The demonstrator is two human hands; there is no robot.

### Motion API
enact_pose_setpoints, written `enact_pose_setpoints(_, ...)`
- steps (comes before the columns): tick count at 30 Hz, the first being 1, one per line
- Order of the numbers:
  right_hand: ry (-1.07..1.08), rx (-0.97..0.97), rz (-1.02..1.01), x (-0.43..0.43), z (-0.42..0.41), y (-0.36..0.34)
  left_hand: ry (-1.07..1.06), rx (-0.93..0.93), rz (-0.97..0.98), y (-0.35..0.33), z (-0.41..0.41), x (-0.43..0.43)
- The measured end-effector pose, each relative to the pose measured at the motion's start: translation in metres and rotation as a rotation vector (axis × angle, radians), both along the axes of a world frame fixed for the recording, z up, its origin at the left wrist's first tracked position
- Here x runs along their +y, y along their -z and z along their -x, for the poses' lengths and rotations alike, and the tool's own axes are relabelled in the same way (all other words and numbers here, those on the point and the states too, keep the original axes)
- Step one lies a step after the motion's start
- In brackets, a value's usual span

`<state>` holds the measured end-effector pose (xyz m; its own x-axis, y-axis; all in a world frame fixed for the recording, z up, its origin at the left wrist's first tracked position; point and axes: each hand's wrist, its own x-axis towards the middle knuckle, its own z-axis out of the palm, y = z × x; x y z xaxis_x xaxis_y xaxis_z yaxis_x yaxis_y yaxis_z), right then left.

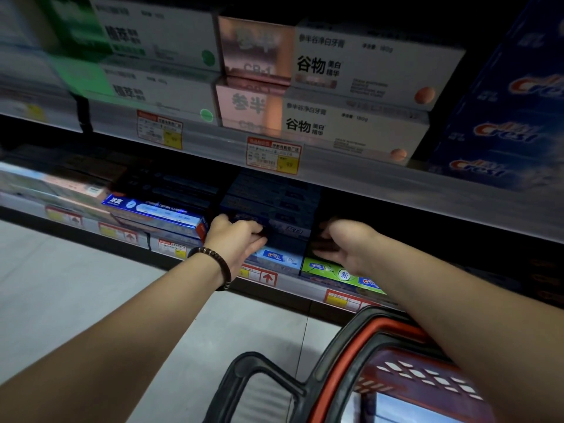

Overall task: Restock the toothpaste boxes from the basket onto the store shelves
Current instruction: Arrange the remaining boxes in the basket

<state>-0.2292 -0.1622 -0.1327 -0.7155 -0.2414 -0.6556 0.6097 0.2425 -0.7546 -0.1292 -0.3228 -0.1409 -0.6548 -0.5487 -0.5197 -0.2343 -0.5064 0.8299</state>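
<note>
On the lower shelf stands a stack of dark blue toothpaste boxes (274,206). My left hand (236,239) grips the left end of the dark blue box (287,236) near the stack's front. My right hand (341,242) reaches into the dark gap to the right of that stack, fingers curled toward the box's right end; whether it holds anything is lost in shadow. Below it lies a green toothpaste box (335,273). The red basket (406,370) with black handles sits at the bottom right, a pale blue box (406,410) inside it.
The upper shelf (351,175) carries white, pink and green boxes and blue Crest boxes (503,132) at right. A blue-and-white box (155,212) lies left of my left hand. Price tags line the shelf edges. Grey floor (91,285) spreads at left.
</note>
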Motion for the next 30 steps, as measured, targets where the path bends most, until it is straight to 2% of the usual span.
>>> enact_pose_setpoints(6, -0.048, 0.064, -0.082, 0.015, 0.001, -0.018, 0.015, -0.069, 0.03, -0.012, -0.009, 0.006)
enact_pose_setpoints(12, -0.145, 0.155, -0.193, 0.039, -0.012, -0.041, 0.125, -0.185, 0.072, -0.033, -0.021, 0.022)
enact_pose_setpoints(17, -0.261, 0.223, -0.176, 0.065, -0.033, -0.06, 0.176, -0.205, 0.094, -0.055, -0.028, 0.048)
enact_pose_setpoints(30, -0.03, 0.489, -0.073, 0.153, -0.075, -0.128, 0.362, -0.212, 0.32, -0.141, -0.054, 0.107)
